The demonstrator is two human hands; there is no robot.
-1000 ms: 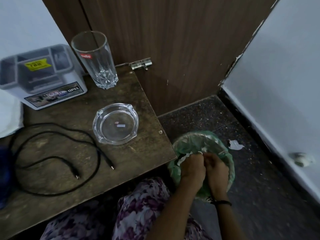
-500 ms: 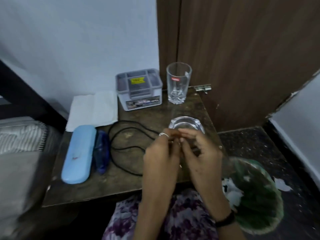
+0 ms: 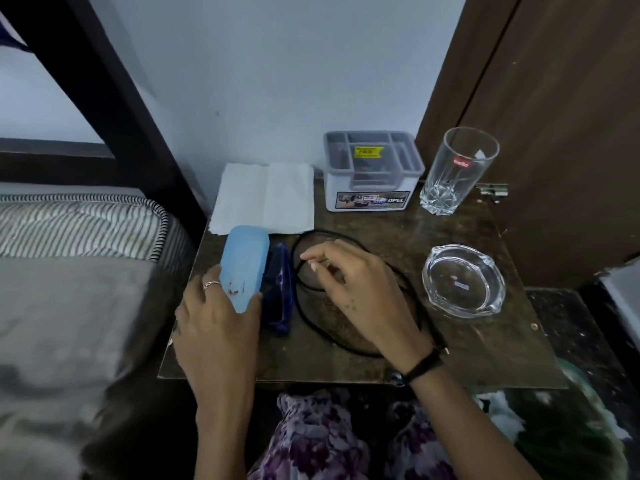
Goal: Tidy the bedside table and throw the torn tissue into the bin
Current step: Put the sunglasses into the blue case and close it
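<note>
On the dark bedside table (image 3: 467, 348), my left hand (image 3: 214, 327) grips the near end of a light blue case (image 3: 244, 261), thumb on its right side. A dark blue object (image 3: 280, 289) lies against the case. My right hand (image 3: 356, 289) hovers with loosely curled fingers over a looped black cable (image 3: 325, 232) and holds nothing. A flat white tissue (image 3: 266, 199) lies at the back left. The green-lined bin (image 3: 571, 438) stands on the floor at the lower right, with white torn tissue pieces (image 3: 502, 410) inside.
A grey organiser box (image 3: 372, 171) and a tall empty glass (image 3: 453, 171) stand at the table's back. A glass ashtray (image 3: 462, 280) sits at the right. The bed's mattress (image 3: 69, 271) borders the table's left; a brown door (image 3: 554, 116) is behind at the right.
Both hands left the bin and came over the table. My left hand took hold of the light blue case, and my right hand moved over the cable. The view swung left.
</note>
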